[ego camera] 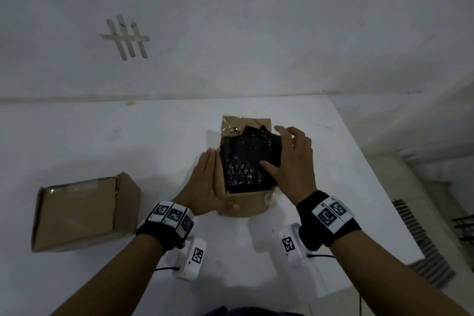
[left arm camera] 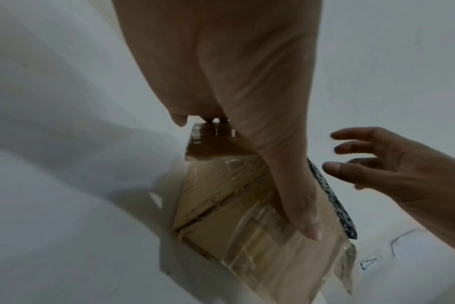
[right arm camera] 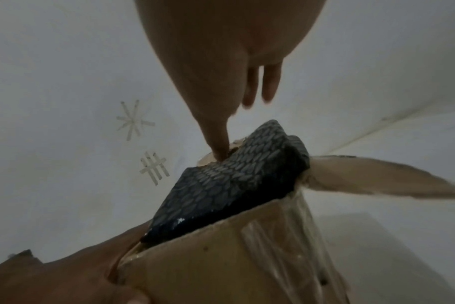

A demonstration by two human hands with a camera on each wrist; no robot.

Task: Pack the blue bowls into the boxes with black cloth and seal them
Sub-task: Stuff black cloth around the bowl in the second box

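Observation:
An open cardboard box (ego camera: 243, 204) stands mid-table with patterned black cloth (ego camera: 246, 159) lying over its opening; no blue bowl shows. My left hand (ego camera: 209, 182) lies flat against the box's left side, fingers straight, with the thumb (left arm camera: 299, 205) on the taped front face of the box (left arm camera: 221, 195). My right hand (ego camera: 284, 151) hovers over the cloth's right part, its thumb (right arm camera: 216, 133) pressing the cloth (right arm camera: 234, 179) down, the other fingers spread and loose. One flap (right arm camera: 377, 176) sticks out to the right.
A second cardboard box (ego camera: 82, 213), shut and taped, sits at the left of the white table (ego camera: 102, 136). The wall with tape marks (ego camera: 128, 36) runs along the table's far edge. The table's right edge (ego camera: 372, 161) drops to the floor.

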